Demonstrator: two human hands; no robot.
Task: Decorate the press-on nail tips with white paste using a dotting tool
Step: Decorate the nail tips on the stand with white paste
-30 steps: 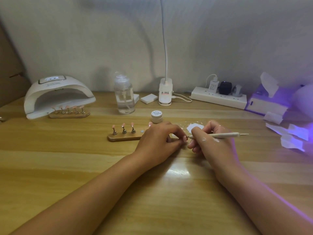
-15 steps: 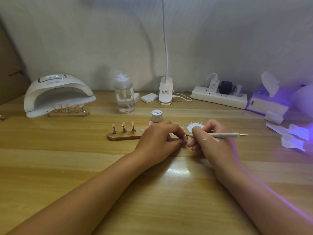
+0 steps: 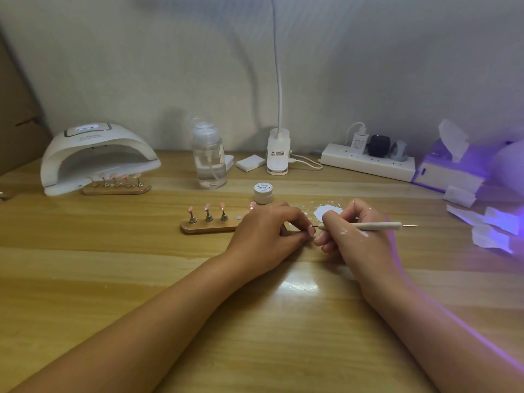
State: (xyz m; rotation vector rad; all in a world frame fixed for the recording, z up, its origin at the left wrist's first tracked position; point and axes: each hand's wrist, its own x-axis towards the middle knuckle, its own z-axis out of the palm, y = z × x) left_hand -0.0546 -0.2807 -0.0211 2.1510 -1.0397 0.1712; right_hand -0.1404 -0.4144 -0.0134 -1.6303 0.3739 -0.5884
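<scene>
Nearby, jar [image 3: 263,192], pump bottle [image 3: 209,160], left hand [image 3: 266,231] overlapping holder [image 3: 208,227].

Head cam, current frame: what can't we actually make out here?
Head view only:
- Nail tip: mostly hidden by the fingers of the left hand; any dots on it are too small to see.
- Dotting tool: working end tiny, contact with the tip unclear.
- White paste: partly covered by the right hand.
- Purple-lit object: cut by the right edge, washed out by glare.
- Jar: small print unreadable.

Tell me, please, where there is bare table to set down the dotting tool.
Bare wood: left of the nearer nail stand, before the nail lamp; also the near edge around the forearms. Crowded: paper scraps right, paste splatter.
</scene>
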